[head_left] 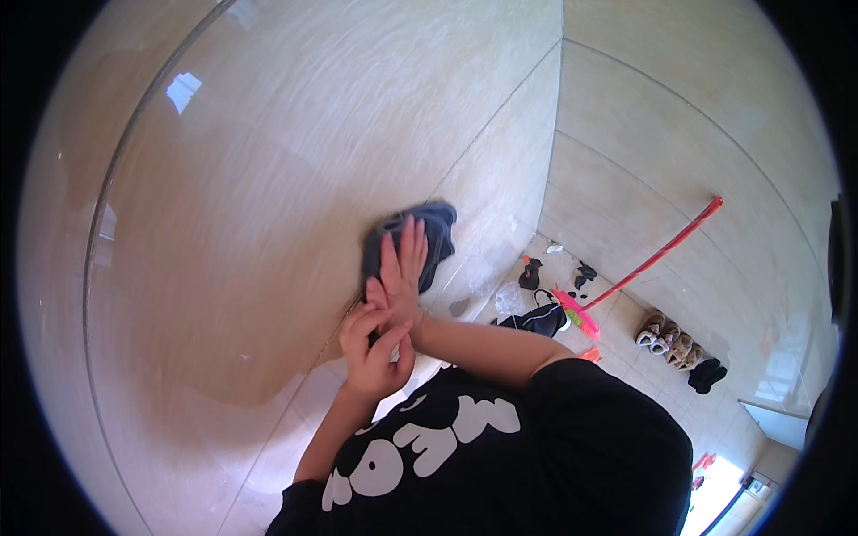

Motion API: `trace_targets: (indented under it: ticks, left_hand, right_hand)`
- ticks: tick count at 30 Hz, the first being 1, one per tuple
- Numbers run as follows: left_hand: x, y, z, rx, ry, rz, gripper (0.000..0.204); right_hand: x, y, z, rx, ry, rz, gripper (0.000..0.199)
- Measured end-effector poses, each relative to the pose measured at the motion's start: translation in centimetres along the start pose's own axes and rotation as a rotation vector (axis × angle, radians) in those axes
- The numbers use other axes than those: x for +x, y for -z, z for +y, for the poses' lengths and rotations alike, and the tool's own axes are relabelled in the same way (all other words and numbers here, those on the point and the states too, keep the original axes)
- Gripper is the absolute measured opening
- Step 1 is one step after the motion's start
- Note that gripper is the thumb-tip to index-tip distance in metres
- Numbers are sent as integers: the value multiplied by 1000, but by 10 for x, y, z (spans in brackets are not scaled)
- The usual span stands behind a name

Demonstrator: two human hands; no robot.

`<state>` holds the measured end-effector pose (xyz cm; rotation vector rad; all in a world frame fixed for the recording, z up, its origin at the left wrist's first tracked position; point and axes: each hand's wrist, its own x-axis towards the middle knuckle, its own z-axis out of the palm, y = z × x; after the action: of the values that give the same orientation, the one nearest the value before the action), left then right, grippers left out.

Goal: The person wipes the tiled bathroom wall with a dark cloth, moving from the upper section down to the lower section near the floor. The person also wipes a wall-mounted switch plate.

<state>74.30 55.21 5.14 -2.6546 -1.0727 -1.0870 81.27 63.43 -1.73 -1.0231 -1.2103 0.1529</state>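
Observation:
A dark grey-blue cloth (438, 234) lies bunched against the glossy beige tiled wall (268, 205). My right hand (402, 272) presses flat on it, fingers stretched out and pointing up. Just below, my left hand (368, 357) is held close to the right wrist with its fingers curled in. A small dark patch shows between the left fingers, too little to name. Part of the cloth is hidden under the right hand.
On the floor to the right stands a pink broom (576, 313), its red handle (670, 246) leaning on the side wall. Near it lie a black bag (536, 320) and a clear plastic bag (509, 299). Several shoes (666, 335) line the wall's foot.

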Motion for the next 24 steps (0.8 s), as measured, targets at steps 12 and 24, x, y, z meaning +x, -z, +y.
trace_targets:
  ticks: [12,24]
  left_hand:
    - [-24,29,0,-15,99,-47,36]
    - [-35,37,0,-16,121,61,40]
  right_hand:
    - [15,2,119,89,-645,393,57]
    - [-8,1,-30,23,-164,-30,63]
